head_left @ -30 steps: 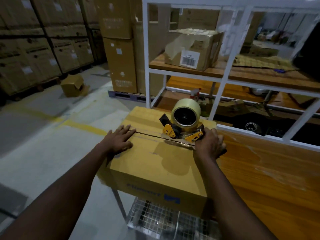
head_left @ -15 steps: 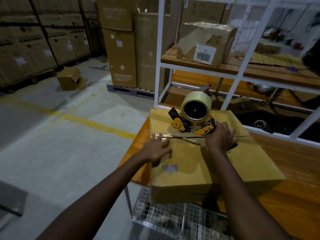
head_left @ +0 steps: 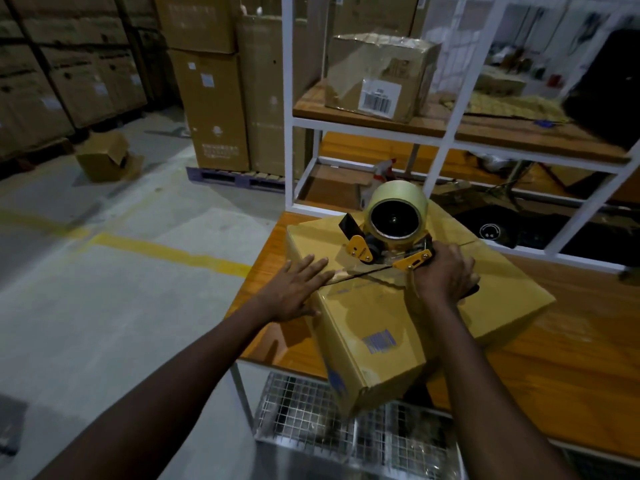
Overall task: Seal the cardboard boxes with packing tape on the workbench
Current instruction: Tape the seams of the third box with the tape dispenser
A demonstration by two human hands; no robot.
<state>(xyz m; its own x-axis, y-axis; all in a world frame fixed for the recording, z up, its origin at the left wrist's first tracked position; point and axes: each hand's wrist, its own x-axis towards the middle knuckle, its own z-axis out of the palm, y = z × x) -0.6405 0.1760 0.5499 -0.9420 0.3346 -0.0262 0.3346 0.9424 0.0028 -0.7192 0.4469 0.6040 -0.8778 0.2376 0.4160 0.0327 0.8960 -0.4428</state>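
Cardboard fills the middle of the view: the cardboard box [head_left: 367, 306] sits on the left end of the wooden workbench [head_left: 571, 358], turned so that one corner points near and hangs over the bench's near edge.

At the box's left edge the left hand [head_left: 294, 294] lies flat, fingers straight and a little spread, palm pressing on the top flap. Its fingertips reach the left end of the seam [head_left: 360, 273].

From there the seam, the box's long line, runs rightward and slightly far across the top. A glossy strip, which looks like tape, covers the stretch just right of the fingertips.

Further right the tape dispenser [head_left: 391, 233] stands on the seam about midway along it, its pale roll upright and facing near, with its yellow parts low against the cardboard.

Just right of that, the right hand [head_left: 445, 273] is curled round the dispenser's handle, knuckles up, directly over the seam line.

Past that hand a short length of bare seam shows, heading for the box's right far edge.

So the work lies to the right and far. The right hand is the nearer one to it, and the pull would probably follow the seam away from the left hand, which anchors the flaps.
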